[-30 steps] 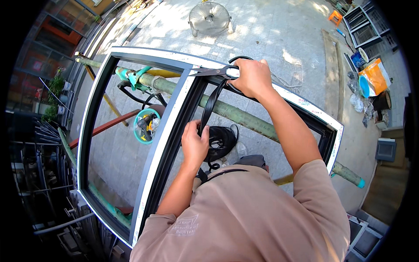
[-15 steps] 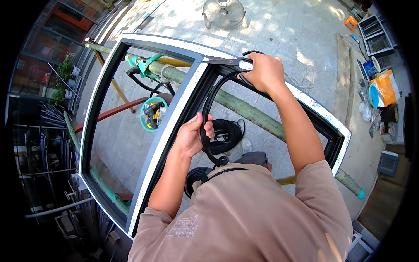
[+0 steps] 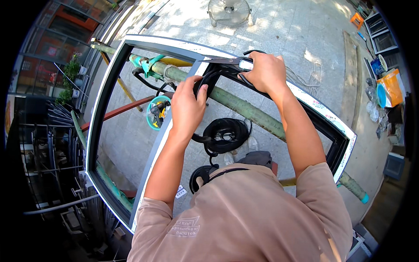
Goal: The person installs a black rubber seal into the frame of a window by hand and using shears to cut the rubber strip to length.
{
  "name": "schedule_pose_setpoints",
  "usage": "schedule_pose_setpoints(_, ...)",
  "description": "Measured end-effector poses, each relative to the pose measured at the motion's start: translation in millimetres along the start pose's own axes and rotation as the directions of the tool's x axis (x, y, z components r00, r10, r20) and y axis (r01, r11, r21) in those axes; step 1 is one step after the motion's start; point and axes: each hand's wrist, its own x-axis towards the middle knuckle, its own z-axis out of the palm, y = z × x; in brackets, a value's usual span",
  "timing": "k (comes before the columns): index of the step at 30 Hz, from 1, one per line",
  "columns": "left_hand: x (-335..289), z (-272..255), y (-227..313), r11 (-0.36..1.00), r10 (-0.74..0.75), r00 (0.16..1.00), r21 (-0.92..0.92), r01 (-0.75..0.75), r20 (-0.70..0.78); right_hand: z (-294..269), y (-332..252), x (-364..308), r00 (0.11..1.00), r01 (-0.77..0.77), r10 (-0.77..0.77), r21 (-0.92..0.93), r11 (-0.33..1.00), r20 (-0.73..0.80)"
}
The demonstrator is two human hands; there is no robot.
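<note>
- In the head view, your right hand (image 3: 267, 72), at about one-thirty, was closed round the handles of a pair of scissors (image 3: 224, 61); the blades pointed toward nine o'clock, over the join between the top bar and the divider.
- Your left hand (image 3: 188, 102) was at eleven o'clock, beside that same join, with a black strip (image 3: 211, 80) at its thumb and fingers — whether they were pinched tight on it, I could not tell.
- That strip, your working piece, lay bent toward twelve o'clock, along the inner corner of the window frame (image 3: 157, 44).
- The frame — white on its face, dark along its inner edges — spread out in front of you, its divider slanting down toward seven o'clock between two openings.
- A green pole (image 3: 248, 111) ran beneath it from ten o'clock to four.
- Through the nearer opening you had a black coil (image 3: 238, 140) on the ground, just right of centre, and a second coil (image 3: 194, 180) at six o'clock, close to your waist.
- A teal bucket (image 3: 150, 121) holding tools stood between nine and ten o'clock, seen through the other opening.
- Farther off, a fan (image 3: 229, 12) stood at twelve and an orange stool (image 3: 357, 19) at two.
</note>
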Motion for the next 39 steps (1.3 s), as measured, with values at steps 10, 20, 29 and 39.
schedule_pose_setpoints(10,34,18,4,0.994,0.036,0.997,0.109,-0.028,-0.064,0,1,2,0.999,-0.017,0.016,0.026,1.000,0.028)
schedule_pose_setpoints(20,74,29,-7,0.996,0.065,0.998,0.058,-0.064,-0.004,-2,1,0,0.999,-0.047,0.046,0.066,0.997,0.020)
schedule_pose_setpoints(29,77,36,-10,0.998,0.039,0.999,0.048,-0.039,0.006,8,7,-1,0.988,-0.075,0.101,0.213,0.974,-0.116)
schedule_pose_setpoints(39,80,30,-9,0.998,0.039,0.997,0.040,-0.042,0.059,8,9,-6,0.975,-0.056,0.116,0.300,0.952,-0.187)
